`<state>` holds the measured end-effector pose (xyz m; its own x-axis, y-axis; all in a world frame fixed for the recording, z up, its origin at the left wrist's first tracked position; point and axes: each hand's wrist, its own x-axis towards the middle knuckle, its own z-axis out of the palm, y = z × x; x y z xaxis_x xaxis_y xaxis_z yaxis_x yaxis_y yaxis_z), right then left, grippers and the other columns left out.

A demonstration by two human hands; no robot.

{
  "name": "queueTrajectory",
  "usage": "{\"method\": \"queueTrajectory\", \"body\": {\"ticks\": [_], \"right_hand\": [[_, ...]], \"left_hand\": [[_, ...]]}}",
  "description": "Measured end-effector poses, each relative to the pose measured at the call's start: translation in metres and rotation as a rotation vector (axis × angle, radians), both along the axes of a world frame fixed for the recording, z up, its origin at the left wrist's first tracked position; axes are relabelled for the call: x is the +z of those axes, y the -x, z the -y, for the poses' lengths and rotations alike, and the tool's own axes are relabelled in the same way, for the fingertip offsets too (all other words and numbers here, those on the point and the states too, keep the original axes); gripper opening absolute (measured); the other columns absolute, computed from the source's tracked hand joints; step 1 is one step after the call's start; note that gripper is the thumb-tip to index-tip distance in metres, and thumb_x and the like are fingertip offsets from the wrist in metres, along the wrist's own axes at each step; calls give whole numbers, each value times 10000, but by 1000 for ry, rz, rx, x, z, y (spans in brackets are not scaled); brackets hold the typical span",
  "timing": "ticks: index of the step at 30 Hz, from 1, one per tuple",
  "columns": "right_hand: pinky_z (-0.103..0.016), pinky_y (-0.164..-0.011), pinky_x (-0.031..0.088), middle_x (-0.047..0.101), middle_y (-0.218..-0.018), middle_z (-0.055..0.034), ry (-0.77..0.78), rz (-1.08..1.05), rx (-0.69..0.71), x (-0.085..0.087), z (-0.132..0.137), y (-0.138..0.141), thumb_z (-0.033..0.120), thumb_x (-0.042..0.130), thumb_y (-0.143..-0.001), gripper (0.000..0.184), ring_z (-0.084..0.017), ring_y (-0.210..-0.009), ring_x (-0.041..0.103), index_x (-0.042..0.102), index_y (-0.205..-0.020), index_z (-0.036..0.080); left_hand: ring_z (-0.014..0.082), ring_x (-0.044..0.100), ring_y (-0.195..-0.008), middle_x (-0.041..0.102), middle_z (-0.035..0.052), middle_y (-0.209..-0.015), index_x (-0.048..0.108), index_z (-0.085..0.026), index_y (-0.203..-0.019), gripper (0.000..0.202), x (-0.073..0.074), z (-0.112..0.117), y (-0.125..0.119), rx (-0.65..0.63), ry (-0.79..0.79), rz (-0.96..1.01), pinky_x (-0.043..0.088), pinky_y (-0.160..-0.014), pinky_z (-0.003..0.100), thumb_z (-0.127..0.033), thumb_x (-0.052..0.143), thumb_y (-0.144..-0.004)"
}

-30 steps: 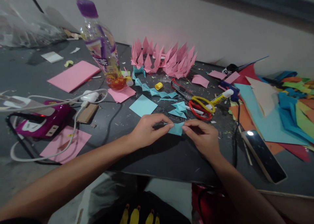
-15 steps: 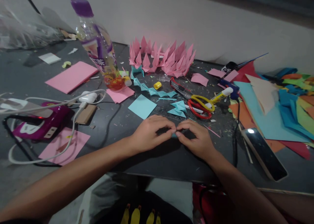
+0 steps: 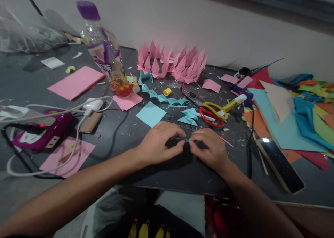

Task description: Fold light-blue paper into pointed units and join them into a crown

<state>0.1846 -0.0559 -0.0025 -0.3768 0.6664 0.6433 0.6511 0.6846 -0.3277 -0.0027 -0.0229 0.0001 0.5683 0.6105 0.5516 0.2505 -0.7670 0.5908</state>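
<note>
Dark, scrap-littered tabletop (image 3: pixel 161 175): left hand (image 3: pixel 159 144) and right hand (image 3: pixel 211 151), each grip pinched onto the folded blue paper (image 3: pixel 183 139) held low near the front edge; advise aligning its edges squarely before pressing the crease.

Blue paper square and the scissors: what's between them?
Small folded blue paper pieces lie between the blue paper square and the scissors, on the dark table, seen in the head view.

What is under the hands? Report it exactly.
A thin edge of blue paper shows between the left hand and right hand, pinched by both over the dark table. The hands cover the rest, so its shape cannot be seen.
</note>
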Motion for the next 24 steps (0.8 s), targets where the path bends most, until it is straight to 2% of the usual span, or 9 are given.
{"method": "queueTrajectory", "body": {"ticks": [3,8,11,20,24], "right_hand": [[-275,-615,444,654,-687,-21,-48,62,29,1,0,2,111,551,-794,100,-148,-641,600,531,-773,207],[-275,-606,435,655,-681,-25,-28,61,49,1,1,5,115,545,-806,95,-146,-630,597,527,-774,202],[-270,-604,428,650,-677,-16,-20,57,56,-1,1,5,124,539,-812,96,-137,-628,593,523,-765,207],[-267,-605,445,621,-653,1,32,-16,9,1,1,-4,116,534,-797,118,-133,-624,583,530,-730,212],[-272,-600,464,633,-673,-4,42,-38,16,1,1,-4,138,537,-811,99,-137,-634,595,546,-750,215]], "left_hand": [[117,593,-720,652,3,-751,578,-161,-801,68,-4,-2,-1,-49,-108,-23,436,-725,255,-170,514,-822],[111,560,-657,636,-1,-699,582,-158,-742,89,-9,-4,-5,-2,-277,-61,438,-699,244,-145,520,-804],[110,547,-641,623,-6,-672,579,-159,-716,104,-10,-5,-6,6,-315,-87,448,-730,254,-141,510,-791],[114,548,-642,615,0,-664,555,-158,-697,104,-2,-10,3,0,-241,-70,464,-779,289,-123,496,-775],[138,600,-741,657,43,-765,586,-130,-831,71,0,-7,6,-16,-123,12,482,-748,284,-185,547,-808]]}}
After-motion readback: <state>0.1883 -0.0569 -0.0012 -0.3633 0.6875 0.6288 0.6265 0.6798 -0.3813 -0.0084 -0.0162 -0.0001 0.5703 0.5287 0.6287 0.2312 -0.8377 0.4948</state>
